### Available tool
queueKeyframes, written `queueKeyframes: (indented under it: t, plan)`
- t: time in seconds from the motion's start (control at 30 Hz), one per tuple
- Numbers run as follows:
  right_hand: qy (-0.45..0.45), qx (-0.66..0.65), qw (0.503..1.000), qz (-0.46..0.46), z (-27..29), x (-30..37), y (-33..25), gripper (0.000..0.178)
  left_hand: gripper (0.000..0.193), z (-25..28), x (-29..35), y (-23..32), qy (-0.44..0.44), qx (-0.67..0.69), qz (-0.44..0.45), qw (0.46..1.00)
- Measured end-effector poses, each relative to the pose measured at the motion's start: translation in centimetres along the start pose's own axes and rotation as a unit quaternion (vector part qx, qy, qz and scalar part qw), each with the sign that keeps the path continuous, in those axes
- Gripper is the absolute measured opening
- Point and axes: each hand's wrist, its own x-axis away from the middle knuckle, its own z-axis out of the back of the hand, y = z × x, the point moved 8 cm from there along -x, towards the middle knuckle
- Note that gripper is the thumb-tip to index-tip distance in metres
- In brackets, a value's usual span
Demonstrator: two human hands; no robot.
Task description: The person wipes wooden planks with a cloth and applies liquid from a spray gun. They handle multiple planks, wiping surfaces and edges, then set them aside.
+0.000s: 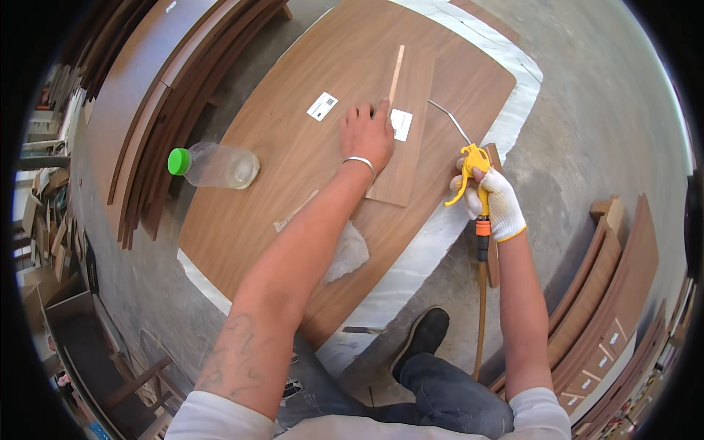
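My left hand (369, 137), bare with a bracelet at the wrist, is closed at the left edge of a narrow wooden board (411, 158). This board lies on a large curved brown wooden panel (271, 154), and a pale strip shows along its edge. In my right hand (499, 202), which wears a white knit glove, is a yellow air blow gun (475, 163). Its thin bent metal nozzle points up and left over the panel's right side. A brown hose (481, 315) runs down from its orange and black coupling. My fingers are around its handle and lever.
A clear bottle with a green cap (220, 166) lies on the panel, near a white label (322, 106) and a crumpled translucent piece (347, 253). White sheeting (411, 271) borders the panel. Curved boards are stacked at left (139, 132) and right (601, 286). My shoe (422, 337) is below.
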Motion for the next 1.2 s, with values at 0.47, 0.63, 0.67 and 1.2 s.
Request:
queueKeyframes:
  t: [0.47,0.63,0.67,1.2]
  plan:
    - [-0.07,-0.129,0.984,-0.104,0.1,-2.2,-0.3,0.031,0.011,0.6,0.3,-0.2,0.084,0.006,-0.04,0.996]
    - [-0.054,-0.121,0.987,-0.091,0.3,-2.1,-0.9,0.033,0.009,0.6,-0.1,-0.2,0.083,0.013,-0.044,0.996]
    - [-0.038,-0.12,0.989,-0.081,0.0,-2.2,-1.0,0.034,0.009,0.6,-0.2,-0.3,0.084,0.012,-0.041,0.996]
    - [-0.015,-0.096,0.99,-0.106,0.2,-2.3,-0.6,0.031,0.026,0.3,0.1,-1.1,0.103,0.028,0.007,0.994]
